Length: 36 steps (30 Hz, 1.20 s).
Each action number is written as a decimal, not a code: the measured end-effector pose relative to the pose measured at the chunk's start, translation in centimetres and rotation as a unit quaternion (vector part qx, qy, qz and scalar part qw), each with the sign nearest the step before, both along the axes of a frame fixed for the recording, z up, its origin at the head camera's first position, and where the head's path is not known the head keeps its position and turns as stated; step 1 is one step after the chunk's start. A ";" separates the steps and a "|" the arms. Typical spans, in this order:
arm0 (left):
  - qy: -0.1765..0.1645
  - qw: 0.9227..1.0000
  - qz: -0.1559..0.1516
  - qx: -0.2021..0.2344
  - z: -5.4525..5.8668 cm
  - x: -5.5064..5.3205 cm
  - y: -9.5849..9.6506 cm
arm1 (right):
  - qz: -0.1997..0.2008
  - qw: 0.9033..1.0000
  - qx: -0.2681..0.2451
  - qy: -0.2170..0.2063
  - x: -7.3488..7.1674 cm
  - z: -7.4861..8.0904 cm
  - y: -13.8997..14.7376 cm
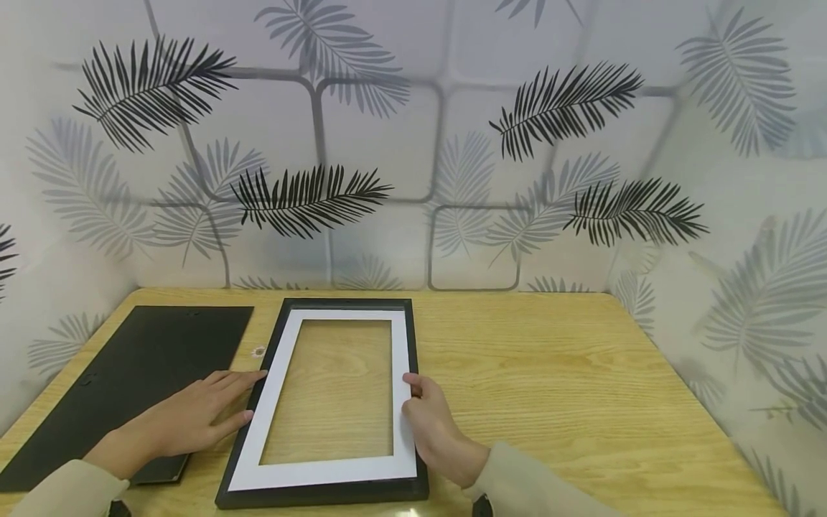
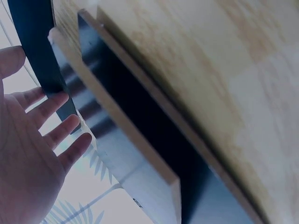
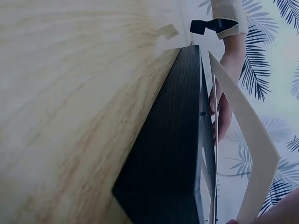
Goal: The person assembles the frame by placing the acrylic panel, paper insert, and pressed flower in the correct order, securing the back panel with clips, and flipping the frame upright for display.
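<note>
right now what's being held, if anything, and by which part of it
The right hand pinches the white mat by its right long edge; the left hand holds nothing.

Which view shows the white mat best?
Head: the white mat shows there with all four outer corners. Right wrist gets it at a steep slant, cut off at the picture's bottom; can't make it out in left wrist.

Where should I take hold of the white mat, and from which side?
I'd pinch the white mat midway along its right border, coming from the right, where the right grip is now. The border is thin and flat around an open cut-out, and the right wrist view shows the mat standing partly clear of the black frame, so that edge seems free to pinch.
</note>
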<state>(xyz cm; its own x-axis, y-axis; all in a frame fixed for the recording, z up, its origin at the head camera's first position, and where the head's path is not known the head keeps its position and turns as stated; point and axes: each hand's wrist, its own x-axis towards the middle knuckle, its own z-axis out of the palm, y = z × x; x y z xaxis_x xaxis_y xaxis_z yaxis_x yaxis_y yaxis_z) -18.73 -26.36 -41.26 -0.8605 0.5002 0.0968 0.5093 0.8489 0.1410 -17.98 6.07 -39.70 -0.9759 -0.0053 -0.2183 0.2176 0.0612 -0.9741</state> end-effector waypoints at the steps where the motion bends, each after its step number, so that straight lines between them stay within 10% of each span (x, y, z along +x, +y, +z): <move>1: -0.001 1.000 0.000 0.000 0.0 0.0 0.0 | -0.002 1.000 0.003 0.002 -0.1 -0.1 -0.1; 36: -0.005 1.000 0.001 0.006 -0.3 -0.2 -0.1 | 0.037 0.990 0.116 0.076 -0.1 -0.6 -0.1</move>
